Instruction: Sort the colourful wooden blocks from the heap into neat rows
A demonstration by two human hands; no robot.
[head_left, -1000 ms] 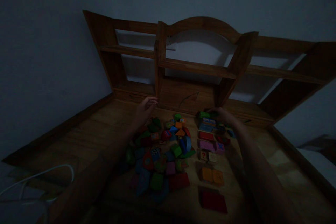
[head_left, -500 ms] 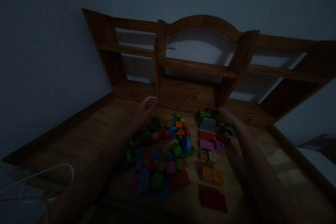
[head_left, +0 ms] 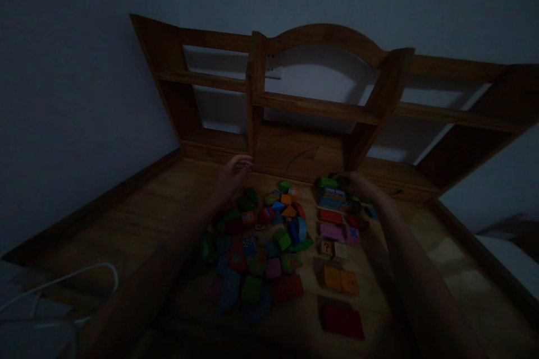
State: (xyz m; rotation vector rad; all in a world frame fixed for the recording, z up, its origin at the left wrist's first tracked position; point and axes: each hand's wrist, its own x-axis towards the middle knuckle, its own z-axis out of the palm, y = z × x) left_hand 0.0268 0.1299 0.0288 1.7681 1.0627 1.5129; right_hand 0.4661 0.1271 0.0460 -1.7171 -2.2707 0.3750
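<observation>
My right hand [head_left: 353,180] is at the far end of the right-hand column of toy blocks, its fingers closed round a green block [head_left: 327,182]. Just below that block lie blue blocks with a printed pattern [head_left: 334,194]. My left hand [head_left: 236,171] hovers past the far left of a mixed pile, fingers loosely curled and slightly apart, with nothing visible in them. Dark green blocks [head_left: 248,197] are nearest to it. The pile holds an orange triangle [head_left: 289,211], a blue arch [head_left: 302,230], a green cube [head_left: 282,239] and a red block [head_left: 287,289].
Down the right column lie a red block [head_left: 330,216], pink blocks [head_left: 332,231], a question-mark block [head_left: 327,247], orange blocks [head_left: 332,279] and a dark red block [head_left: 343,321]. A wooden shelf [head_left: 315,105] stands along the back. A white cable [head_left: 110,267] curls at lower left. Light is dim.
The view has shifted very slightly. Both hands and the blocks stay where they were.
</observation>
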